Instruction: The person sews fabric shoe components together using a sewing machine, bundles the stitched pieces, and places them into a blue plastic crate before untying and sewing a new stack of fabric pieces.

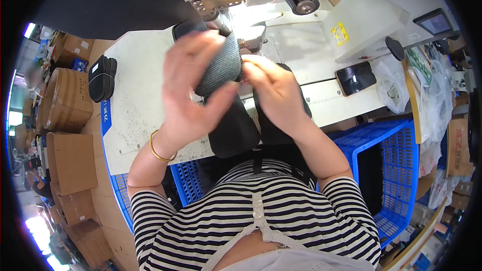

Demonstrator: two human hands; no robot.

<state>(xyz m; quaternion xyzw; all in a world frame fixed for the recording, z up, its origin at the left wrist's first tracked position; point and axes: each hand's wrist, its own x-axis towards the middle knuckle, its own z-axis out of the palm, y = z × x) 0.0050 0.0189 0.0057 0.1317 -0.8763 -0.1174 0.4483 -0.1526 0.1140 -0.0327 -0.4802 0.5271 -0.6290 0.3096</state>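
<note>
Under the sewing machine's (304, 0) lit needle area is a grey-green ribbed fabric piece (221, 65) with a rounded end and a dark stitched edge. My right hand (276, 90) is closed in a pinch on its right edge. On the other side my left hand (188, 90) lies against it, thumb low and fingers over the upper part. Motion blurs those fingers, so their grip is unclear. Below both hands, two black padded pieces (233, 133) hang over the table's front edge. Another dark piece behind my left fingers is mostly hidden.
A stack of black pieces (103, 79) sits on the white table (135, 115) at the left. A phone (355, 78) and a clear plastic bag (391, 85) lie at the right. Blue crates (396, 170) stand below the table edge. Cardboard boxes (70, 100) are piled at the far left.
</note>
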